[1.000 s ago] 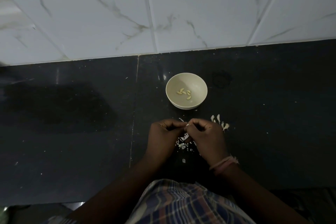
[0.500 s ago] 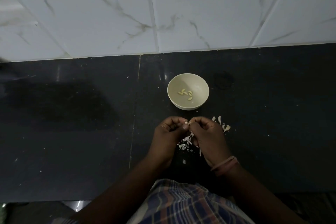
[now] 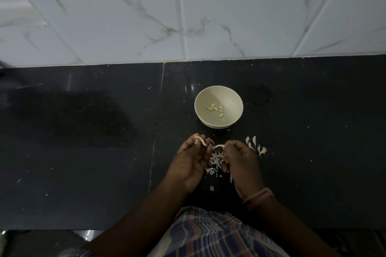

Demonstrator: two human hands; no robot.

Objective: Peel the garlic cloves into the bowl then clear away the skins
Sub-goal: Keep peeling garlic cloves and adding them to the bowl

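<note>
Still peeling: left hand point(image 3: 191, 157) pinches a clove point(image 3: 200, 140), right hand point(image 3: 240, 157) pinches a skin strip point(image 3: 217, 146) btwn them. Bowl point(image 3: 234, 119) w/ peeled cloves point(image 3: 215, 109) sits just beyond. Next, prob strip the rest, drop clove in; unpeeled cloves point(image 3: 255, 145) wait right of the hands

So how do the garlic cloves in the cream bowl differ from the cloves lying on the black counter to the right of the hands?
The yellowish garlic cloves in the round cream bowl look smooth and bare, so peeled; the whitish cloves on the black counter still show papery skin and pointed tails. The bowl cloves sit clustered in the bowl; the counter cloves lie loose beside the right hand. Both groups hold about five small cloves.
</note>
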